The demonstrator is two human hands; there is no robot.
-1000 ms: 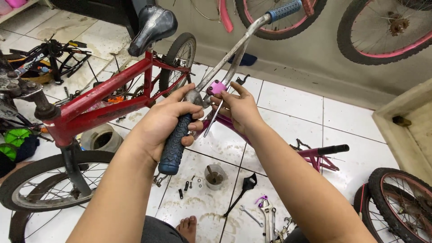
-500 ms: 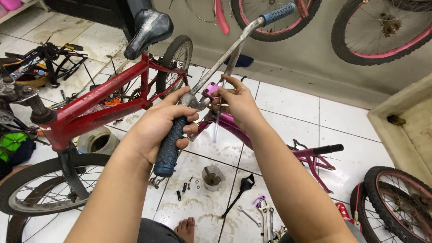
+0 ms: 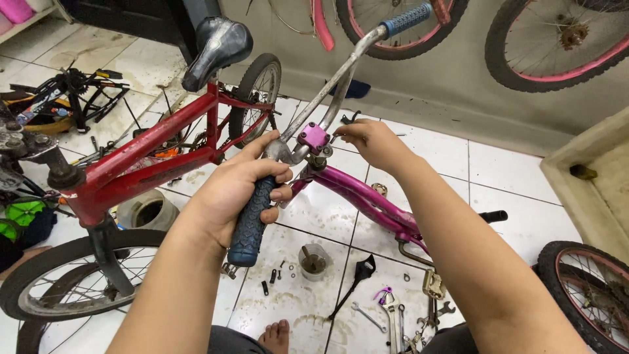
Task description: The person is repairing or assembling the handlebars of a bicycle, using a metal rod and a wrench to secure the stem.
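Since the earlier frame the right hand [image 3: 373, 141] has slid a little off the stem toward its right side, while the left hand [image 3: 239, 190] keeps its grasp. The pink bicycle frame [image 3: 367, 196] lies low over the white tiled floor [image 3: 498, 170], its top tube running down and away to the right. Beside it stands the red bicycle frame [image 3: 144, 164] with a black saddle. The bent silver handlebar [image 3: 327, 92] has its long axis on a diagonal, from the dark blue rubber grip [image 3: 252, 219] near the viewer up to the light blue grip at top. Left fingers clamp that dark grip; right fingers pinch together at the pink stem clamp [image 3: 313, 137].
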